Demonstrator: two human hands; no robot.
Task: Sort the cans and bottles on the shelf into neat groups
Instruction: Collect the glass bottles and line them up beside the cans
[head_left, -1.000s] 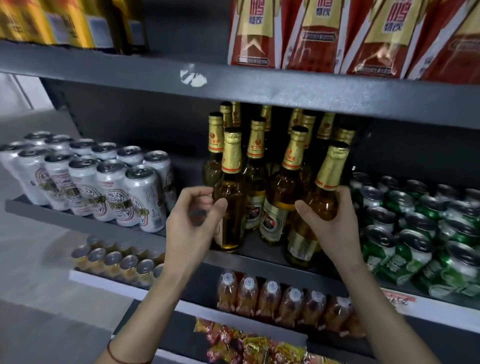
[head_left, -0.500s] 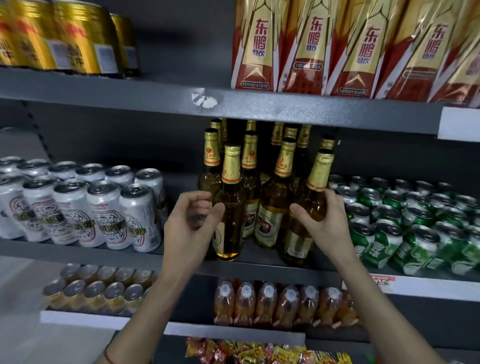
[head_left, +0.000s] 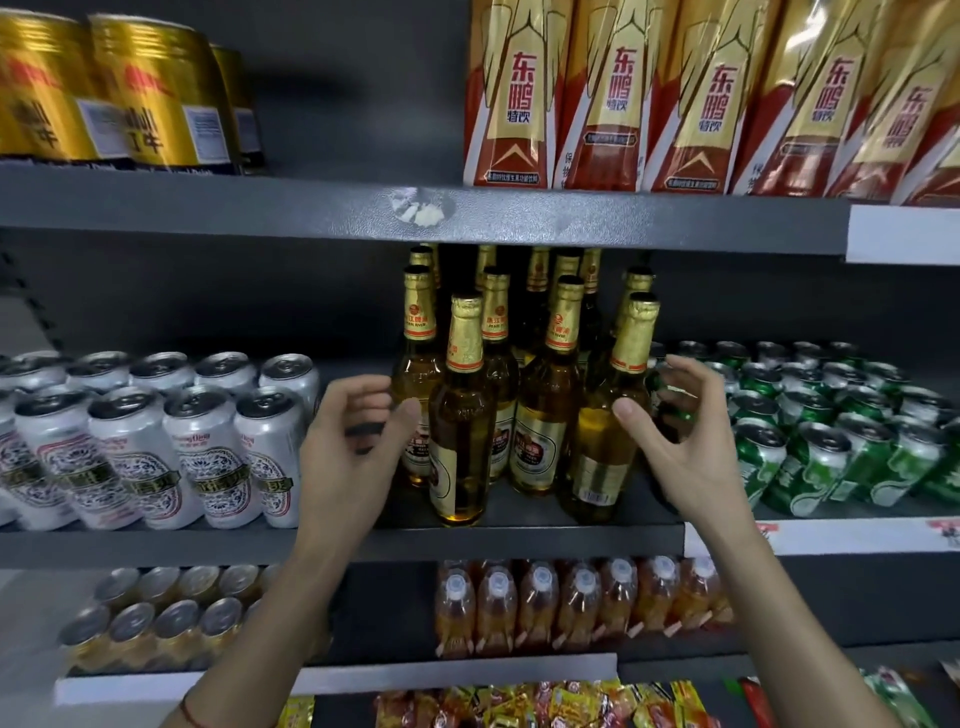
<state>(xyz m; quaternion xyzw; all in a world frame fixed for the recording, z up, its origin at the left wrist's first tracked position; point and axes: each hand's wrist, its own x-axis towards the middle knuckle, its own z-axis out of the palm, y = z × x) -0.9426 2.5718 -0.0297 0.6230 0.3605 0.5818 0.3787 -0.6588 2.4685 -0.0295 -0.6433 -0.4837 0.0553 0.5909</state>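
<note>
Head view: both hands flank the bottle cluster, neither clamped on anything.

Left hand (head_left: 347, 447) at 9 o'clock of the front-left bottle (head_left: 462, 415), fingers loosely curled, thumb at the glass — contact unclear. Right hand (head_left: 675, 441) at 3 o'clock of the front-right bottle (head_left: 610, 415), fingers spread, thumb tip on or just off it. The bottles (head_left: 519, 364) stand mid-shelf between the white cans (head_left: 156, 436) at 9 and the green cans (head_left: 841, 431) at 3. My read: squeeze the front pair inward low on the bodies, not the necks, so they slide without tipping — keep the right fingers off the tilted green cans. Rear bottles are hidden behind the front row and under the upper shelf (head_left: 311, 210); count unreadable, labels blurred.
</note>
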